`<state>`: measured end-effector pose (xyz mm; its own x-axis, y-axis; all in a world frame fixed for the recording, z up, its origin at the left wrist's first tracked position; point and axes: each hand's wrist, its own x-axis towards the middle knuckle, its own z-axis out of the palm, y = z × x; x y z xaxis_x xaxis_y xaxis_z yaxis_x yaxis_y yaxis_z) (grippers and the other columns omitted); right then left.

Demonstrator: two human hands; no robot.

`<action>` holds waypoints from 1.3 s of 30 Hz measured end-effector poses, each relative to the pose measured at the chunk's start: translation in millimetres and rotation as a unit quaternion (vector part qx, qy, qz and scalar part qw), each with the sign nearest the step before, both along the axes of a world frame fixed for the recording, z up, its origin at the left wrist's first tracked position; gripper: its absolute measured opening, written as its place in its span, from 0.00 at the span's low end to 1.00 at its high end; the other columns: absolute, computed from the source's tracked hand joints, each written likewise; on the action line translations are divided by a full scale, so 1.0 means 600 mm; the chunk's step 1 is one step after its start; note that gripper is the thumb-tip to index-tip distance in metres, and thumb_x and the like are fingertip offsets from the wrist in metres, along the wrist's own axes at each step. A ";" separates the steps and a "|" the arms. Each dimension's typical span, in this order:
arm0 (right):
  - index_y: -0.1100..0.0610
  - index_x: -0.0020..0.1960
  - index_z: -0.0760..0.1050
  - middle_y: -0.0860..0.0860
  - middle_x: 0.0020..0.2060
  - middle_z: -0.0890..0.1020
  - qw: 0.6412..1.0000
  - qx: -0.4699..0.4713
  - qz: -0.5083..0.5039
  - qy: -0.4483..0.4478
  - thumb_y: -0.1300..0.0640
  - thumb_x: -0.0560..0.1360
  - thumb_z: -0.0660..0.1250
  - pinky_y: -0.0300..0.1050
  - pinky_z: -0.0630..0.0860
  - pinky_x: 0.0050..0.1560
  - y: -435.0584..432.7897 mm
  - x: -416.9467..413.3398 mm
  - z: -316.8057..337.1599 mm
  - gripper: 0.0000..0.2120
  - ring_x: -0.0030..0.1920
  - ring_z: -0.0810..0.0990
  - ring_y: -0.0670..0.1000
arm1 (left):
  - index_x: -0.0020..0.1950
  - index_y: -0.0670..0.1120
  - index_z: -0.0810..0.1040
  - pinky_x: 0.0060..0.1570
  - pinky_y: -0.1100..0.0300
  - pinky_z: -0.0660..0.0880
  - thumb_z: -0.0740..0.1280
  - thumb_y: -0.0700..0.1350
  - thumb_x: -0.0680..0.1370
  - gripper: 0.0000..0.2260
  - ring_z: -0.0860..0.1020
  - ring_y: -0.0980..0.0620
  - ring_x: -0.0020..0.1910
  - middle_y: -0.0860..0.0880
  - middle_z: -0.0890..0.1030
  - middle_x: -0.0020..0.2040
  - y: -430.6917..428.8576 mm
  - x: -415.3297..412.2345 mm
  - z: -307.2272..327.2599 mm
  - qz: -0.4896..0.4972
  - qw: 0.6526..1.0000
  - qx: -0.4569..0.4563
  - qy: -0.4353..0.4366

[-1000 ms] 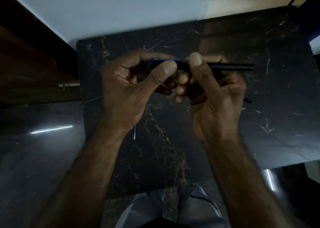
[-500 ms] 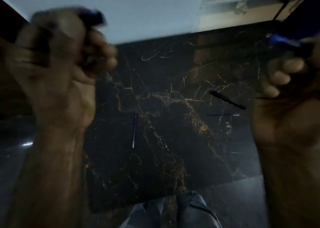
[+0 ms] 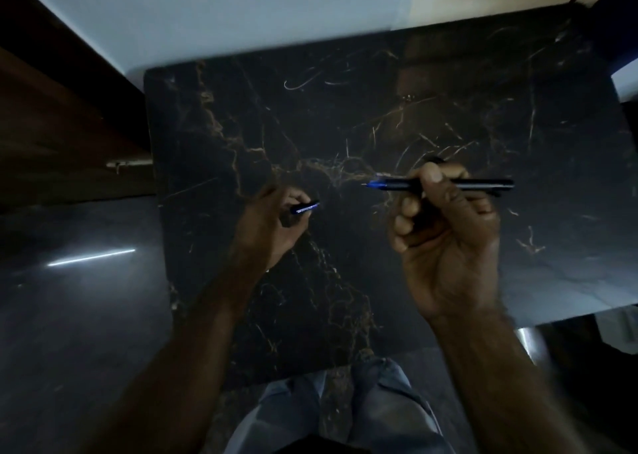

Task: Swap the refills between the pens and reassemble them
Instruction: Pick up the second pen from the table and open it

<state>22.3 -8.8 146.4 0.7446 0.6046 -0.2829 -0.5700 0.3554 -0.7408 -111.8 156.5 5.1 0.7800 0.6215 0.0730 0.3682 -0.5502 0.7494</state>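
Observation:
My right hand point(image 3: 445, 232) grips a dark pen point(image 3: 483, 184) held level over the black marble table point(image 3: 345, 125). Its blue tip points left, toward my other hand. My left hand point(image 3: 272, 226) is closed around a short blue pen cap point(image 3: 305, 207), low over the table's middle left. The two hands are well apart. The loose refills and the other pen part seen earlier on the table are not visible now, likely hidden under my hands.
The table's left edge point(image 3: 155, 184) borders a dark glossy floor point(image 3: 76, 281) with a bright light streak. A pale wall point(image 3: 241, 12) lies beyond the far edge. My knees in grey trousers point(image 3: 345, 408) sit below the near edge.
The hands were together on one pen, then pulled wide apart with the cap off. Now both have come back down over the table, cap in the left, pen in the right.

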 end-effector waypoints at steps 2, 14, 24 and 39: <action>0.53 0.43 0.79 0.51 0.31 0.80 1.000 -0.017 0.009 -0.002 0.60 0.79 0.68 0.40 0.73 0.25 0.002 -0.003 -0.007 0.07 0.28 0.79 0.48 | 0.53 0.41 0.85 0.63 0.44 0.80 0.82 0.37 0.73 0.11 0.84 0.46 0.57 0.46 0.86 0.52 0.019 -0.011 -0.020 -0.018 0.997 0.066 0.025; 0.58 0.44 0.76 0.52 0.31 0.79 0.997 -0.049 0.055 0.038 0.57 0.74 0.72 0.40 0.73 0.25 0.012 -0.018 -0.040 0.06 0.28 0.78 0.49 | 0.54 0.47 0.86 0.79 0.32 0.60 0.79 0.49 0.75 0.11 0.74 0.42 0.76 0.48 0.83 0.67 0.037 -0.038 -0.074 0.004 0.976 0.198 0.088; 0.59 0.45 0.76 0.53 0.32 0.79 0.996 -0.047 0.061 0.036 0.58 0.75 0.71 0.41 0.73 0.25 0.015 -0.013 -0.044 0.05 0.28 0.78 0.50 | 0.62 0.48 0.84 0.81 0.35 0.58 0.78 0.52 0.77 0.16 0.73 0.46 0.78 0.49 0.81 0.70 0.047 -0.045 -0.076 0.020 0.978 0.183 0.099; 0.58 0.44 0.76 0.54 0.33 0.80 0.998 -0.048 0.027 -0.009 0.61 0.79 0.70 0.42 0.75 0.27 0.019 -0.010 -0.017 0.05 0.30 0.79 0.51 | 0.65 0.40 0.81 0.52 0.57 0.83 0.73 0.43 0.83 0.13 0.86 0.49 0.55 0.48 0.85 0.55 -0.025 0.040 0.195 -0.090 0.969 -0.161 -0.165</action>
<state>16.3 2.5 136.4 0.7179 0.6141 -0.3280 -0.5719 0.2516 -0.7808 -87.5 141.3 121.8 0.8452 0.5095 0.1611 -0.0001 -0.3014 0.9535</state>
